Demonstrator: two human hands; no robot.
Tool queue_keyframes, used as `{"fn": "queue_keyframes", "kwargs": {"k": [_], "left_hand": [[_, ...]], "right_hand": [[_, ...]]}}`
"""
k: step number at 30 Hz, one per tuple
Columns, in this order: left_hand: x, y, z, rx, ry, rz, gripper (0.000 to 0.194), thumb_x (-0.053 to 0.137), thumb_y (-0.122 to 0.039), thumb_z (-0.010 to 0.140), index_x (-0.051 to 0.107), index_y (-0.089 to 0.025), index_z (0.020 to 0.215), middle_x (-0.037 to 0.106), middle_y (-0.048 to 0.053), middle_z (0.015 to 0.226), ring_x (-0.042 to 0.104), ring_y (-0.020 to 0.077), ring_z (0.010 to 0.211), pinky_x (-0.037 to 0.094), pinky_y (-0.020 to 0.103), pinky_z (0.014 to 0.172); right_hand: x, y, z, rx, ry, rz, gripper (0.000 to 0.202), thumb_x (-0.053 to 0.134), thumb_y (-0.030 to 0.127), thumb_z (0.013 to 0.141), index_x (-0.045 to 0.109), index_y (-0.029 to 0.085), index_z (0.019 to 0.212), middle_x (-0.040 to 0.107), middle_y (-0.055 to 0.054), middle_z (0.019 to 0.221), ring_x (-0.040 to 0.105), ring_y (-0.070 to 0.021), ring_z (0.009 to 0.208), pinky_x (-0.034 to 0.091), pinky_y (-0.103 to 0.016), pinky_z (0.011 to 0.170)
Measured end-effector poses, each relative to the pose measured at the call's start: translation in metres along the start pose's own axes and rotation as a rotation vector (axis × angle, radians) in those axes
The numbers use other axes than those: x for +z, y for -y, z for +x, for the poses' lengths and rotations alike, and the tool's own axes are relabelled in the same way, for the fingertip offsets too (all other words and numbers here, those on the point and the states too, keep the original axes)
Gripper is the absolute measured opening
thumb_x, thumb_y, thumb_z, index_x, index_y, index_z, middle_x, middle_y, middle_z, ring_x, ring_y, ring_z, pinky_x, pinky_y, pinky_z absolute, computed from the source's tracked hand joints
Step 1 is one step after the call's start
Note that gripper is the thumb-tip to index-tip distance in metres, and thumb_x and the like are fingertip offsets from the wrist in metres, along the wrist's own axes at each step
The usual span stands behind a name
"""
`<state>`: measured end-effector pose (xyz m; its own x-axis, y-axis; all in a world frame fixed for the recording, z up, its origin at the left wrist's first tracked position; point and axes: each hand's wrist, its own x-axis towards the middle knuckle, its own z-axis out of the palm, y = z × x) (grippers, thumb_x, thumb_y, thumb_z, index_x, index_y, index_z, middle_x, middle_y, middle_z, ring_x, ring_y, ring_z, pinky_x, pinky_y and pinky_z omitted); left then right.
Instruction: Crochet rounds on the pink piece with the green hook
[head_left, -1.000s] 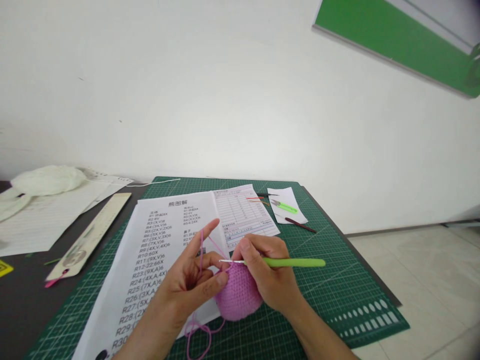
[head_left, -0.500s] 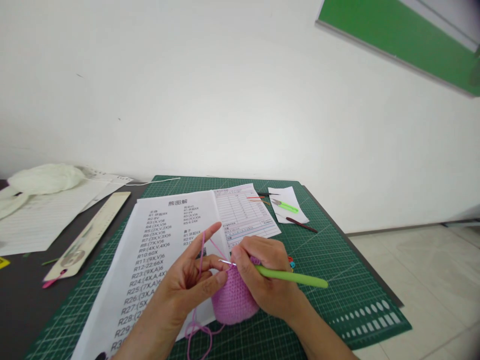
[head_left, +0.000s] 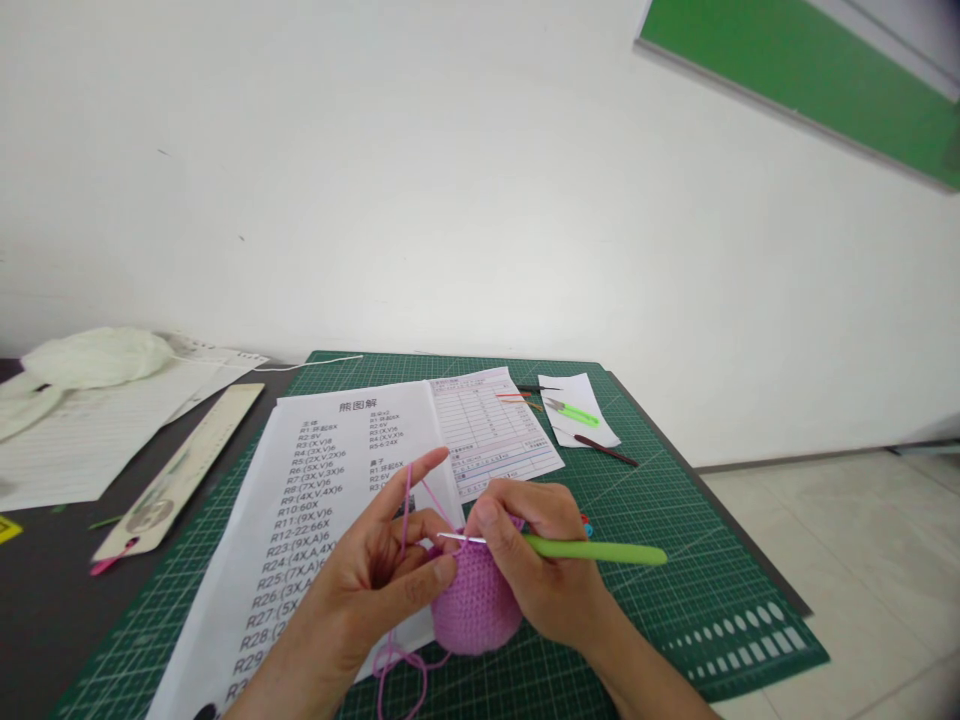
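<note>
A rounded pink crochet piece hangs between my two hands above the mat. My left hand pinches its upper left edge between thumb and middle finger. Pink yarn runs over the raised left index finger and down to the work; a loose loop lies below. My right hand grips a crochet hook with a thick green handle, and its fingers also rest against the crochet piece. The hook's silver tip lies at the top edge of the piece, near the left fingertips.
Beneath is a green cutting mat with a printed pattern sheet and a form. Green thread snips and a dark slim tool lie at the back right. At left are a ruler and a pale yarn bundle.
The crochet hook has shifted slightly right and lower, its handle now more level. My left hand keeps its hold on the crochet piece, and the yarn stays over the index finger.
</note>
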<state>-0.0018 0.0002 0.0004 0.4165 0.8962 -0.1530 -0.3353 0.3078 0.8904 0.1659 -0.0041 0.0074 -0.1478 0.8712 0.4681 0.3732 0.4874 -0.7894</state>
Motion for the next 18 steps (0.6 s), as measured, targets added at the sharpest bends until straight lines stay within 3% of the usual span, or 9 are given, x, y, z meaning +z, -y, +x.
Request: {"fn": "queue_keyframes", "kwargs": {"k": [9, 18], "left_hand": [[0.001, -0.004, -0.003, -0.017, -0.011, 0.015, 0.064, 0.074, -0.022, 0.079, 0.05, -0.032, 0.137, 0.064, -0.004, 0.072, 0.049, 0.0131, 0.063, 0.034, 0.028, 0.061], [0.002, -0.006, -0.005, -0.028, 0.004, 0.036, 0.062, 0.073, -0.026, 0.079, 0.05, -0.03, 0.136, 0.06, -0.003, 0.071, 0.049, 0.0158, 0.065, 0.035, 0.032, 0.065]], "right_hand": [[-0.015, 0.0, 0.001, 0.023, 0.161, 0.138, 0.042, 0.045, 0.037, 0.095, 0.067, 0.016, 0.066, 0.066, -0.003, 0.066, 0.064, -0.0137, 0.069, 0.043, -0.023, 0.06], [-0.024, 0.001, 0.003, -0.008, 0.297, 0.115, 0.038, 0.042, 0.03, 0.098, 0.071, 0.018, 0.076, 0.068, -0.001, 0.071, 0.066, -0.0131, 0.074, 0.048, -0.023, 0.068]]}}
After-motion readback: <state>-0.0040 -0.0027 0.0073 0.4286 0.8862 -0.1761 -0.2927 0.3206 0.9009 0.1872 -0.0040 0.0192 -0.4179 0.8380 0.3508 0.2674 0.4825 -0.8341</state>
